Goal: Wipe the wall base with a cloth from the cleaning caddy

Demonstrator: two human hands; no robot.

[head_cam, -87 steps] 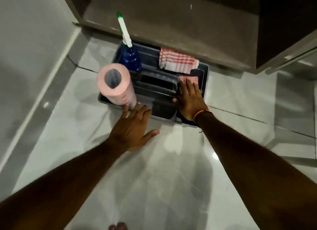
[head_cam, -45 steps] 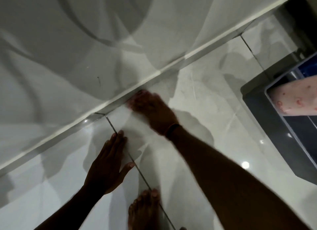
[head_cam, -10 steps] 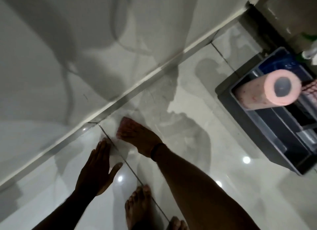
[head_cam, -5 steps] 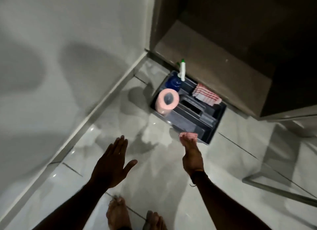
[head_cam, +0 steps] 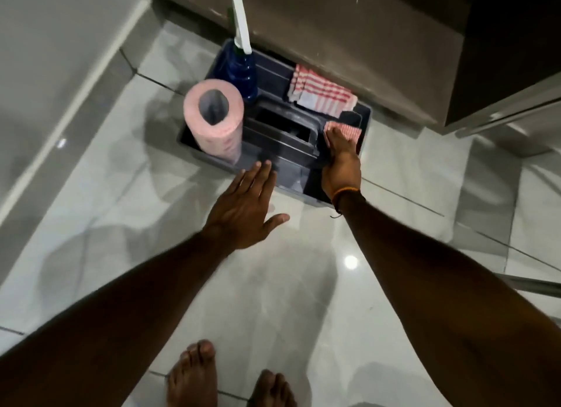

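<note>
Right hand (head_cam: 340, 166) is back over the cleaning caddy (head_cam: 194, 139), fingers (head_cam: 331, 136) flat on a red-striped cloth (head_cam: 344, 130) in the caddy's right-end compartment. Whether they grip it or just press on it, cannot tell. A moment ago this hand was carrying the cloth toward the caddy; before that it was rubbing along the wall base (head_cam: 76, 81), now left of the caddy and untouched. So wiping looks finished and the cloth is being returned. Left hand (head_cam: 243, 209) hovers open and empty, fingertips at the caddy's near edge. A second folded striped cloth (head_cam: 321, 92) lies over the far rim. A pink paper roll (head_cam: 214, 118) and blue spray bottle (head_cam: 239, 66) stand at the left end. Bare feet (head_cam: 194, 376) on glossy tile floor (head_cam: 273, 300).
</note>
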